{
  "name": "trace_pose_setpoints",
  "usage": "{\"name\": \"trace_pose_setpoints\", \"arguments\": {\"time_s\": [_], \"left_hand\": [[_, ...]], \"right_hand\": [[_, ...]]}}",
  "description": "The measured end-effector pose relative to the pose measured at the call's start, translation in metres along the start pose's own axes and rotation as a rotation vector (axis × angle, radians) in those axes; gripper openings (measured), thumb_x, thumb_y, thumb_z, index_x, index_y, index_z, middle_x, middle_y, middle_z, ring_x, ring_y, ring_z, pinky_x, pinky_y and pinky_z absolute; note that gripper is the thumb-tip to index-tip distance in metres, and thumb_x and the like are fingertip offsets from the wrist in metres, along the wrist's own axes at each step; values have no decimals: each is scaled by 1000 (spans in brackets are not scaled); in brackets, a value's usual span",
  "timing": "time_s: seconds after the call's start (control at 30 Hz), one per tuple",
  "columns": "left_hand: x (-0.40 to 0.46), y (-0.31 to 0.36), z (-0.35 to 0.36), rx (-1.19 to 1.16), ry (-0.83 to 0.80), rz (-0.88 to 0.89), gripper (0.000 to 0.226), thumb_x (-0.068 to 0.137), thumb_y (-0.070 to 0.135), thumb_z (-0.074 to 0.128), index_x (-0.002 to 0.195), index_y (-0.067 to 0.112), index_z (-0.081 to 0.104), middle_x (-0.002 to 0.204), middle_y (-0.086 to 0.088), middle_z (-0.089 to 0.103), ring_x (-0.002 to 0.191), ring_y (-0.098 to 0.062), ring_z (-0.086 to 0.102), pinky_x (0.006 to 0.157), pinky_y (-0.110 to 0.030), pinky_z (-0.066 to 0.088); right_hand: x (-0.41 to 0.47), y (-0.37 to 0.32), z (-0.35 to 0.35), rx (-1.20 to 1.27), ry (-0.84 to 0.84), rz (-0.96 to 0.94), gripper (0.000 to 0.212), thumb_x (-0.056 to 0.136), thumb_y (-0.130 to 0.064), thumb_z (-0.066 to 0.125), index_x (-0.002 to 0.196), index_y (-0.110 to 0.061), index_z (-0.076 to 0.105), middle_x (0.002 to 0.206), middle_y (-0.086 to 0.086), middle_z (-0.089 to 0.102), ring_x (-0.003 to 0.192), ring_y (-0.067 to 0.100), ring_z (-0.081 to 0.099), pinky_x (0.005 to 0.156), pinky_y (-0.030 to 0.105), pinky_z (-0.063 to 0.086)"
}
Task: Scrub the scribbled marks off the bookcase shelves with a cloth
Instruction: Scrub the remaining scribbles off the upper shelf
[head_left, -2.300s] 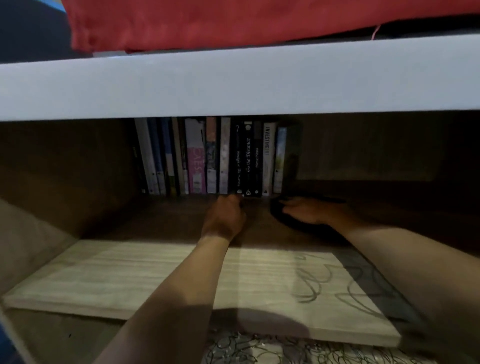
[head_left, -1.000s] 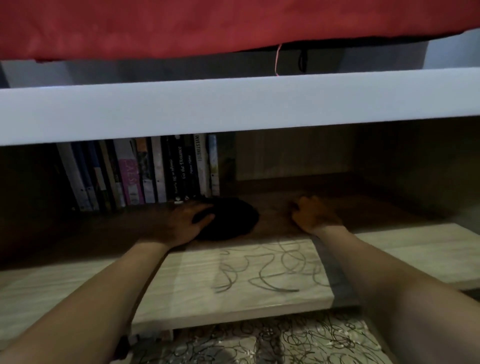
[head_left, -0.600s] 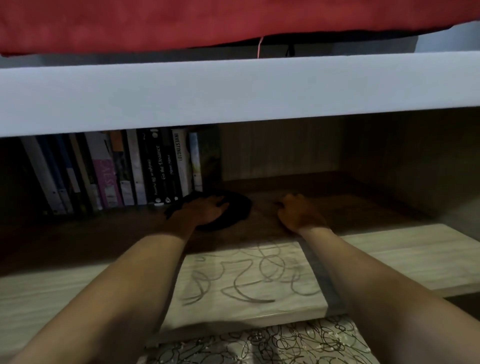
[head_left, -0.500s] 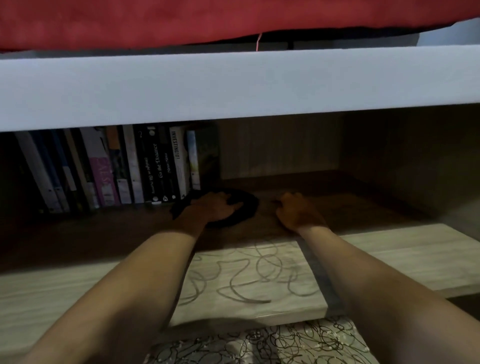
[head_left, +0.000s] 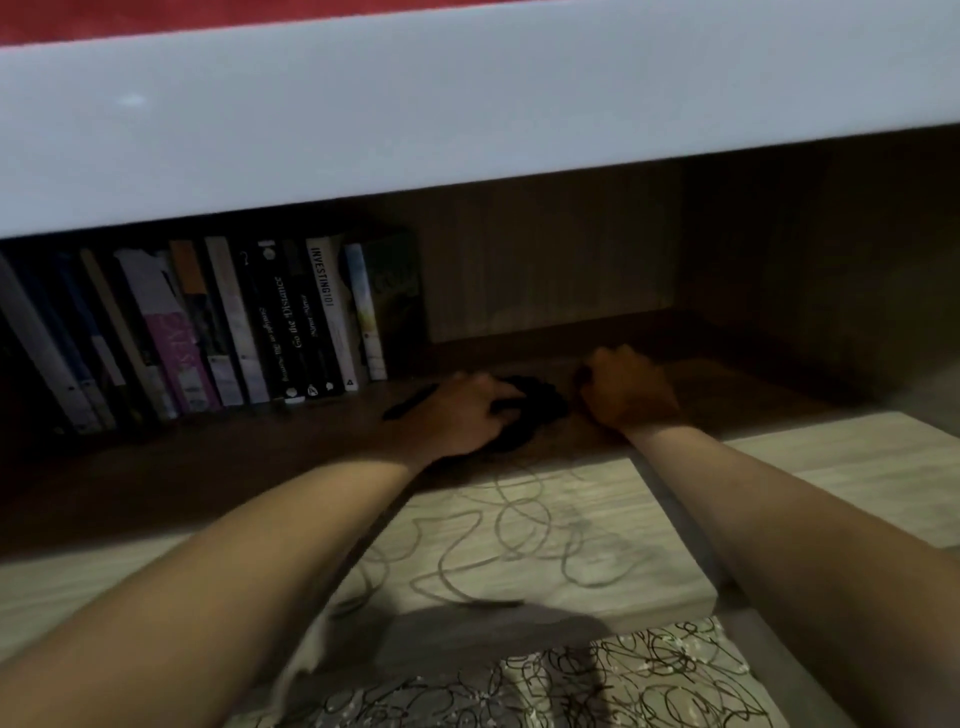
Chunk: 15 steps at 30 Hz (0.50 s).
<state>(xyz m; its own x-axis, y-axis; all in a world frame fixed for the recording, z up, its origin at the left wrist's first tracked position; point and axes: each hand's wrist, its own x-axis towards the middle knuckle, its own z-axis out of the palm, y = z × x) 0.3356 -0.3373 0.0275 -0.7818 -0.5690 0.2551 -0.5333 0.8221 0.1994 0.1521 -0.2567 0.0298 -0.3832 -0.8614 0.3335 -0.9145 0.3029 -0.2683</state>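
Both your arms are reaching deep under the pale upper shelf edge (head_left: 467, 119), into the shadowed back of the wooden shelf (head_left: 857, 457). Your left hand (head_left: 460, 415) is down on the dark cloth (head_left: 535, 410), fingers curled over its near side and gripping it against the board. The cloth sits bunched in the dim part of the shelf, just right of the row of books (head_left: 218, 327) standing upright along the back. Your right hand (head_left: 626, 389) is just beside the cloth on its right, knuckles up and fingers tucked under in a loose fist; in this shadow you can't tell whether those fingers touch the cloth or hold anything. The two hands are close together but not touching. Nearer you, in the lit front strip of the shelf between your forearms, the scribbled marks (head_left: 493, 540) loop across the pale wood, well clear of the cloth. Below the shelf's front edge, a denser tangle of scribbles (head_left: 597, 686) covers the lower surface. A strip of red fabric (head_left: 156, 18) shows along the very top.
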Motion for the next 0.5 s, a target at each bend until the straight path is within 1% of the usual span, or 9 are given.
{"name": "trace_pose_setpoints", "arguments": {"time_s": [0.07,0.1,0.2,0.23,0.27,0.37,0.4,0.43,0.5], "left_hand": [[-21,-7,-7,-41,15,116,31,94,14,57,124,20,65,129,8,59,116,-3,53,99,-14,39],[-25,-19,-13,-14,-2,78,32,95,14,57,126,20,63,128,9,58,116,-3,53,97,-12,38],[-5,-49,-23,27,-25,-260,32,99,21,50,130,18,59,130,-7,60,116,-21,57,93,-22,41],[3,-43,-19,27,3,-262,32,99,23,49,129,18,60,129,-8,61,114,-22,58,91,-22,41],[7,-31,-13,10,18,-198,32,99,23,50,128,19,61,129,-7,62,114,-21,58,92,-22,41],[-15,2,0,-76,31,123,31,94,14,57,123,20,65,127,9,61,115,-6,56,98,-16,40],[-24,-6,-3,-98,15,141,32,93,11,59,123,19,65,124,12,60,114,-2,55,97,-13,39],[-26,-17,-8,-70,5,99,33,93,9,59,125,17,63,124,11,60,115,-3,55,99,-14,39],[-11,-45,-16,-34,11,-80,36,95,11,56,131,17,57,130,-2,59,121,-20,56,104,-27,40]], "right_hand": [[0,2,1,17,-8,5,31,98,-24,44,121,-7,55,124,21,53,116,39,51,94,39,41],[-1,2,1,27,-13,5,31,97,-23,44,121,-6,55,125,21,52,116,39,51,94,39,41],[0,2,0,53,-20,11,32,96,-23,46,122,-7,56,126,21,52,117,40,50,95,41,41],[1,1,0,52,-18,7,32,96,-23,46,122,-7,56,125,21,52,117,40,50,94,41,41],[2,1,1,52,-12,3,32,96,-24,46,122,-8,56,125,21,52,116,40,50,94,41,41],[5,4,5,60,-8,1,31,95,-24,47,122,-12,58,123,20,53,115,40,51,92,41,41],[5,5,6,61,-10,0,31,95,-24,47,122,-13,58,123,20,53,115,40,51,92,41,42],[5,6,6,61,-13,-4,31,95,-23,47,122,-13,58,123,20,53,115,40,51,92,42,42],[4,7,4,79,-24,0,33,95,-24,47,124,-12,57,125,21,52,117,40,50,95,42,41]]}}
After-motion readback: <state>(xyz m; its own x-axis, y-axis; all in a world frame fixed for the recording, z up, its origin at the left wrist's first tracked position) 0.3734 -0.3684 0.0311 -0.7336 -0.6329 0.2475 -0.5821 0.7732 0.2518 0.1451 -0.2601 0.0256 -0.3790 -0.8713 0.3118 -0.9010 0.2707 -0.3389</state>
